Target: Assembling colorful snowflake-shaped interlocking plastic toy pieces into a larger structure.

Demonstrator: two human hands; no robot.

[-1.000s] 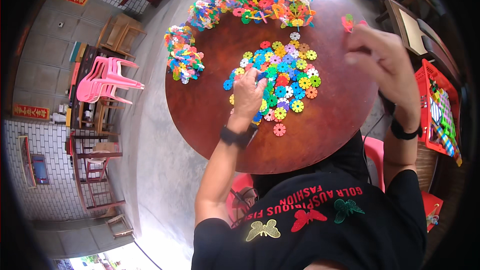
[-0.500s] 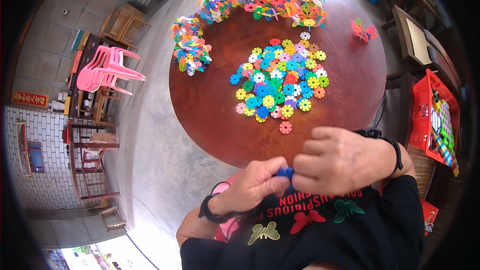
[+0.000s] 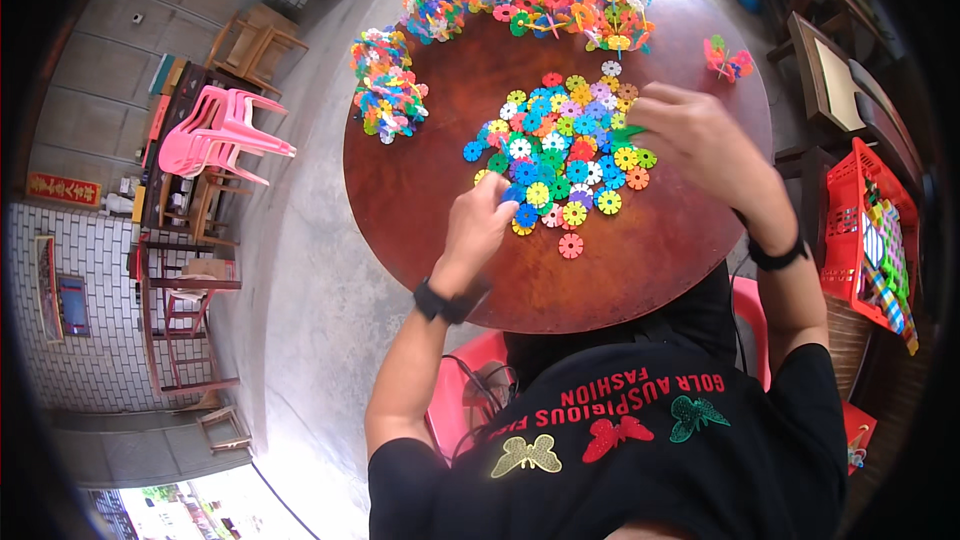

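Observation:
A loose pile of colourful notched plastic discs (image 3: 575, 168) lies on the round brown table (image 3: 450, 270). At the pile's near left edge, my left hand (image 3: 474, 227) pinches a blue notched disc (image 3: 513, 193) between thumb and fingers. Over the pile's right side, my right hand (image 3: 690, 130) has its fingertips closed on a green disc (image 3: 627, 132), seen nearly edge-on. A lone pink-red disc (image 3: 570, 245) rests closest to me, apart from the rest.
Several ball-like clusters of joined discs (image 3: 390, 90) line the table's far left rim. A small joined piece (image 3: 728, 62) stands at the far right. Pink plastic chairs (image 3: 222, 135) are stacked at left; a red basket (image 3: 845, 230) stands right of the table.
My hands were together near my chest with a blue piece between them. They have parted and reached forward over the pile, the left keeping blue, the right now at a green disc.

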